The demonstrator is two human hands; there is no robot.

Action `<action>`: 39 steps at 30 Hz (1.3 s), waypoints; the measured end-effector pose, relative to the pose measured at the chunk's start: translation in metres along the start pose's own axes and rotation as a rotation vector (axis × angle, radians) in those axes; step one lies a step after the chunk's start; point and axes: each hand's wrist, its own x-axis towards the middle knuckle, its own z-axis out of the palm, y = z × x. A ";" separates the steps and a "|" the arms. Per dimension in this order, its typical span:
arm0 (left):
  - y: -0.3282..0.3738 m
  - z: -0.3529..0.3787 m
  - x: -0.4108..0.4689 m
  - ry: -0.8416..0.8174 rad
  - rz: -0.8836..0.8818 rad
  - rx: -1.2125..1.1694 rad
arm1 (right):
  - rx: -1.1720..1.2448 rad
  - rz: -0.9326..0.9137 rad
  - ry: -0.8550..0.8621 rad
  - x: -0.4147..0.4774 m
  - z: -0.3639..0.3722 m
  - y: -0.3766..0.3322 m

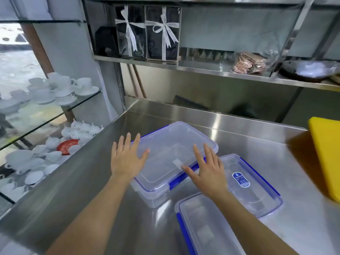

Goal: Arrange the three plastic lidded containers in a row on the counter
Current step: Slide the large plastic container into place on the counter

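Three clear plastic containers with blue lid clips stand on the steel counter point(239, 140). The largest container point(171, 144) is at the centre, turned at an angle. A second container point(257, 188) with a blue oval label lies to its right, and a third container point(206, 229) sits nearest me at the bottom edge. My left hand point(127, 157) hovers flat with fingers spread over the large container's left side. My right hand point(207, 170) is spread over its right front corner. Neither hand holds anything.
A yellow cutting board point(325, 155) lies at the counter's right. Steel shelves behind carry ribboned boxes point(147, 32), a packet and a dark pan point(309, 70). To the left, glass shelves point(55, 107) hold several white cups and teapots.
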 end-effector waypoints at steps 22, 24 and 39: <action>-0.016 -0.004 0.050 -0.322 -0.076 -0.161 | 0.500 0.480 -0.119 0.015 0.023 -0.028; -0.017 -0.005 0.051 -0.338 -0.078 -0.176 | 0.595 0.470 -0.107 0.022 0.022 -0.028; -0.015 -0.029 0.005 -0.606 0.183 -0.119 | 0.562 0.238 -0.075 0.051 -0.002 -0.008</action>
